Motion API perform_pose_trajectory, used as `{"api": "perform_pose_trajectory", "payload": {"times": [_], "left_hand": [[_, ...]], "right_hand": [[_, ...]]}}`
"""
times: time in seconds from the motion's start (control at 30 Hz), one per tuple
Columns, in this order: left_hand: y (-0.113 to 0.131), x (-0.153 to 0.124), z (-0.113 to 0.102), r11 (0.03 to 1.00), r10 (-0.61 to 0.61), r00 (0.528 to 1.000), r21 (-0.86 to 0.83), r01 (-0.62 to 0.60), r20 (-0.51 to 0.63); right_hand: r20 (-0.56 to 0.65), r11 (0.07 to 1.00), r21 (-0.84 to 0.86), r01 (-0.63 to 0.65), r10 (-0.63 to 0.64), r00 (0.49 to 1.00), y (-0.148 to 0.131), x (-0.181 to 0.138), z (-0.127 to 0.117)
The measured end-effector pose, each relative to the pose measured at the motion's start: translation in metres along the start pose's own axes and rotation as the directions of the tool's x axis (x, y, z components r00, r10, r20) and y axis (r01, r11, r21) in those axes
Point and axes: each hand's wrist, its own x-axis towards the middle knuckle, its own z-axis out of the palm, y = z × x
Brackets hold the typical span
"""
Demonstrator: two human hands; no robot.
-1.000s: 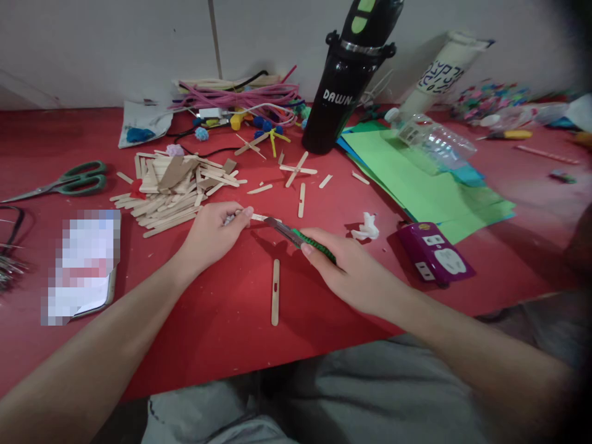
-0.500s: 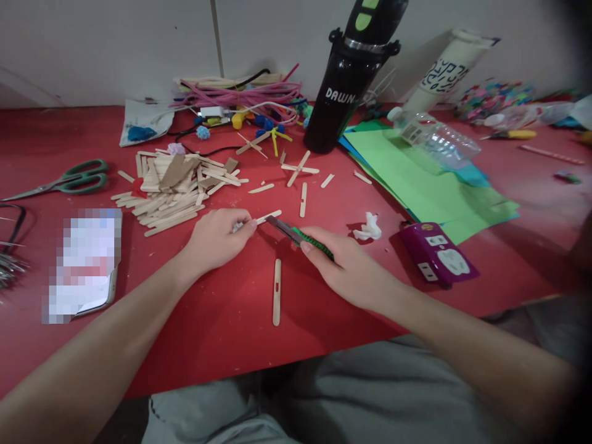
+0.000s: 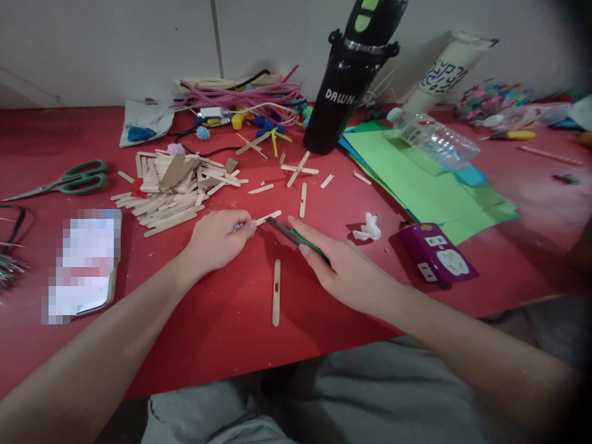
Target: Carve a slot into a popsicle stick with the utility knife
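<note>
My left hand (image 3: 217, 237) pinches a short wooden craft stick (image 3: 269, 216) flat against the red table (image 3: 231, 302). My right hand (image 3: 340, 265) grips a green utility knife (image 3: 296, 237), forefinger stretched along its top, the blade tip touching the stick's near end. Another craft stick with a slot cut in it (image 3: 276, 291) lies just below and between my hands. A heap of craft sticks (image 3: 173, 185) sits behind my left hand.
Green scissors (image 3: 69, 180) lie at the far left above a phone (image 3: 83, 265). Behind are pink cords (image 3: 240, 95), a black bottle (image 3: 345, 86), green paper sheets (image 3: 416, 185), a clear plastic bottle (image 3: 435, 139), a purple power adapter (image 3: 437, 253) and a white scrap (image 3: 367, 227).
The stick under my left hand has swung its free end upward. My right forefinger has stretched out along the knife, and the blade has stayed at the stick.
</note>
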Motion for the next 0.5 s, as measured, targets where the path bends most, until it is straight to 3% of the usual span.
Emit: {"api": "perform_pose_trajectory", "payload": {"times": [0.23,0.5], "left_hand": [[0.0033,-0.0010,0.0018,0.996,-0.010,1.000,0.093,0.011,-0.008],[0.0065,-0.0014,0.0016,0.984,-0.013,1.000,0.178,0.012,0.003]], "right_hand": [[0.004,0.997,-0.009,0.080,-0.080,0.997,0.0006,0.0004,-0.0014],[0.011,0.988,-0.129,0.081,-0.080,0.997,0.0018,0.0008,0.0003]]}}
